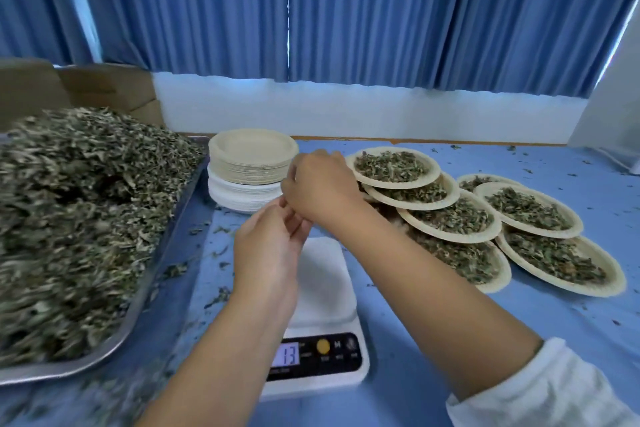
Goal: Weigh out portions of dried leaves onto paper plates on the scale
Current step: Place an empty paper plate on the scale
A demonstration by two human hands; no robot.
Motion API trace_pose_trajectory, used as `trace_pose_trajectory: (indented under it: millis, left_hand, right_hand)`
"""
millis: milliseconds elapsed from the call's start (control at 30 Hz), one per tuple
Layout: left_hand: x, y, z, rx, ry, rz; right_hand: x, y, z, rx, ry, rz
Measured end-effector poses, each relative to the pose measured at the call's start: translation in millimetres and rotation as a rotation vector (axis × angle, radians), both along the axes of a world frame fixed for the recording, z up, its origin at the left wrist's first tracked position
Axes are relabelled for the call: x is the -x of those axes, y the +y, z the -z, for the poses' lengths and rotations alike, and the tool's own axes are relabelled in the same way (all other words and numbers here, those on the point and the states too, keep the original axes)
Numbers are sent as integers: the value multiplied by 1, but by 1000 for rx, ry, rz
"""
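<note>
White cloth, the cuff of my right sleeve point(540, 388), sits closest at the lower right. Just ahead of it is the white plastic digital kitchen scale point(325, 288) on the blue table top point(415, 340). Its weighing platform is bare and its lit display point(289, 354) shows 13.

My left hand point(266, 253) hovers over the far left corner of the scale. Its fingers are loosely bent and hold nothing I can see, and their tips touch the underside of my right hand point(320, 185). The right hand reaches across above it with its back turned up and its fingers curled under. I cannot tell whether they pinch anything.

To the left, a shallow grey metal tray point(166, 243) carries a large heap of dried grey-green leaves point(79, 211), with loose bits scattered on the table beside it. To the right, overlapping beige paper plates point(616, 282) lie in two rows, each holding a portion of leaves point(554, 256).

Beyond my hands stands a stack of empty round paper plates point(252, 156), beige ones above white ones, just beside the tray's far corner. Behind the tray is a brown cardboard box point(104, 87). A white wall strip point(346, 111) runs along the table's back edge, with pleated blue curtains point(381, 10) hanging above it.
</note>
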State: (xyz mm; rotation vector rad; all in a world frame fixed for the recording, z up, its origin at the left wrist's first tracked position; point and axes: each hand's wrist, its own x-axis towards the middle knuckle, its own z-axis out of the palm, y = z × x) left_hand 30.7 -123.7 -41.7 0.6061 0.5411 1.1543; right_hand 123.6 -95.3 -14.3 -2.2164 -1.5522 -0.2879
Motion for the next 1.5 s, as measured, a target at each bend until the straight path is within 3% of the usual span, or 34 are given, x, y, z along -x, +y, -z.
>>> trace_pose_trajectory:
  millis: [233,433,667,867,1500]
  left_hand:
    - [37,37,4,74,19,-19]
    - [52,57,2,157,49,91]
    - [63,72,4,253,11,41]
    - [70,76,7,340,-68,138]
    - [71,73,5,437,-187,113]
  right_hand:
    - [39,38,9,57,-12,-25]
    - [47,64,21,99,41,-38]
    - [27,102,13,-162,120,-100]
    - [4,119,16,34,188,-58]
    - [-12,120,18,6,254,-126]
